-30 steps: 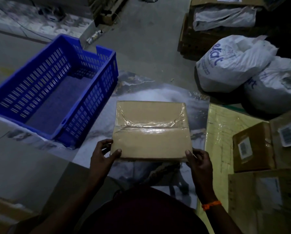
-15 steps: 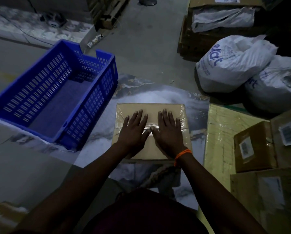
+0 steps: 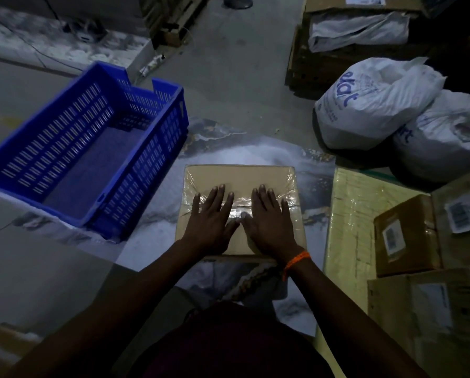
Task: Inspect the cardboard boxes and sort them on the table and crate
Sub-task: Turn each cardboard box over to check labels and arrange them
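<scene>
A flat cardboard box (image 3: 239, 175) sealed with clear tape lies on the marble-patterned table (image 3: 157, 214) in front of me. My left hand (image 3: 212, 219) and my right hand (image 3: 269, 219) rest flat on its top, palms down, fingers spread, thumbs almost touching over the tape seam. Neither hand grips anything. An empty blue plastic crate (image 3: 91, 148) stands on the table to the left of the box. More cardboard boxes with labels (image 3: 408, 236) are stacked at the right, one larger box (image 3: 430, 304) nearest me.
A pale yellow wrapped flat pack (image 3: 351, 208) lies right of the box. Two white sacks (image 3: 373, 102) sit on the floor at the back right, with stacked cartons (image 3: 356, 25) behind them. Grey floor lies beyond the table.
One second ago both hands held the box by its near corners. They have let go and now lie flat on its top; the box rests on the table.
</scene>
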`<state>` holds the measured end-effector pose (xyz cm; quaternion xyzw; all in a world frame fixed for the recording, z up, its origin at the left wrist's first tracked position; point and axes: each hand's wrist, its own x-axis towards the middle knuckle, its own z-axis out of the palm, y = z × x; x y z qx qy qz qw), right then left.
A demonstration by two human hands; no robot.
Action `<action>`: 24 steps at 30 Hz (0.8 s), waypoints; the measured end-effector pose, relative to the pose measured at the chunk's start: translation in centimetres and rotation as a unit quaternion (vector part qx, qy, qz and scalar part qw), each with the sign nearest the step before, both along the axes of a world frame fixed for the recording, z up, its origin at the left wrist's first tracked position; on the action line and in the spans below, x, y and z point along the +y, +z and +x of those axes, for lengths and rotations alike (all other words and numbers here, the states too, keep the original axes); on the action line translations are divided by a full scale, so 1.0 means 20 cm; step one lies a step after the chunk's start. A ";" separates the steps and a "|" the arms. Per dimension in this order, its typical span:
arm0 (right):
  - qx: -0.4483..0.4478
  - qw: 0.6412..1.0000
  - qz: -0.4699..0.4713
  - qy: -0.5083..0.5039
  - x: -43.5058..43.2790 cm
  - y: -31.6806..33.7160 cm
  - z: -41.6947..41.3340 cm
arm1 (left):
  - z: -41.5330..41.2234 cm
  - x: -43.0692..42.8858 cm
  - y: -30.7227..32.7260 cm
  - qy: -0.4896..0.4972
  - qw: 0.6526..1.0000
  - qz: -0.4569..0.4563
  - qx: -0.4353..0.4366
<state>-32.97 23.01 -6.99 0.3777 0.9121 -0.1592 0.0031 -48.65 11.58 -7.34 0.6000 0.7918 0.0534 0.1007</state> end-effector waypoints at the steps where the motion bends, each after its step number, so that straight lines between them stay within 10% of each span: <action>1: 0.011 1.000 0.007 0.006 -0.05 0.00 0.05 | 0.02 -0.05 -0.01 -0.007 1.000 0.023 0.004; 21: 0.032 0.999 0.015 0.012 -0.22 -0.06 0.28 | 0.11 -0.31 -0.07 0.020 0.998 0.056 0.002; 24: 0.152 0.986 -0.013 -0.063 -0.10 -0.01 0.24 | 0.08 -0.28 -0.02 0.075 0.994 0.068 -0.030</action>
